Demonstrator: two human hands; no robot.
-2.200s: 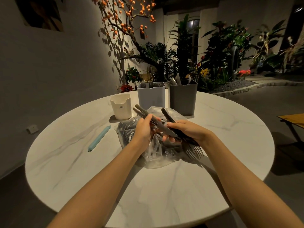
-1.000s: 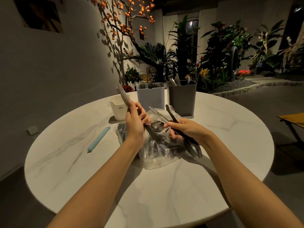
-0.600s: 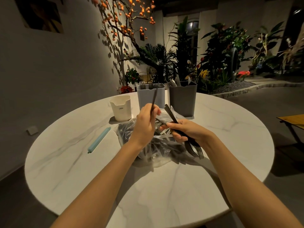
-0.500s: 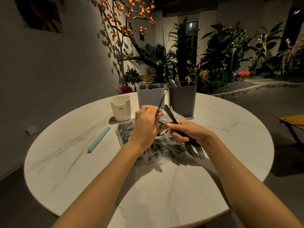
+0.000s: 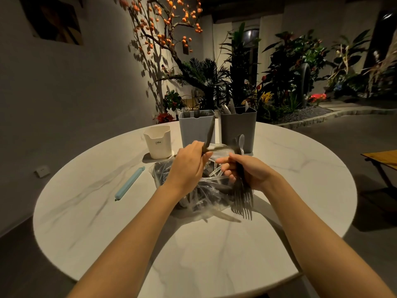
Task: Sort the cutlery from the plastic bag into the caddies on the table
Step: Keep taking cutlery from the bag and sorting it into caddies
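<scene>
On the round white marble table [image 5: 279, 168], everything gathers around the crumpled clear plastic bag [image 5: 206, 190] at its middle. Directly over the bag, the left hand [image 5: 189, 166] curls around one dark slender utensil [image 5: 209, 132], probably a knife, with its free end angled up toward the caddies, as if about to be dropped in. To the bag's right, the right hand [image 5: 247, 171] grips a bundle of dark plastic forks [image 5: 242, 196], tines pointing down toward the person; it seems to be collecting one kind before delivering them together. I cannot count the forks exactly, though several tine heads overlap. A clear utensil [image 5: 241, 140] stands up out of that same fist.

Three caddies stand beyond the bag: a cream cup-shaped caddy [image 5: 158, 141] to its far left, a light grey rectangular caddy [image 5: 195, 130] straight behind with two fork heads showing, and a dark grey rectangular caddy [image 5: 238, 127] beside that, holding pale utensils. One pale blue bag clip [image 5: 130, 183] lies left of the bag. More cutlery remains inside the bag, so sorting looks unfinished.
</scene>
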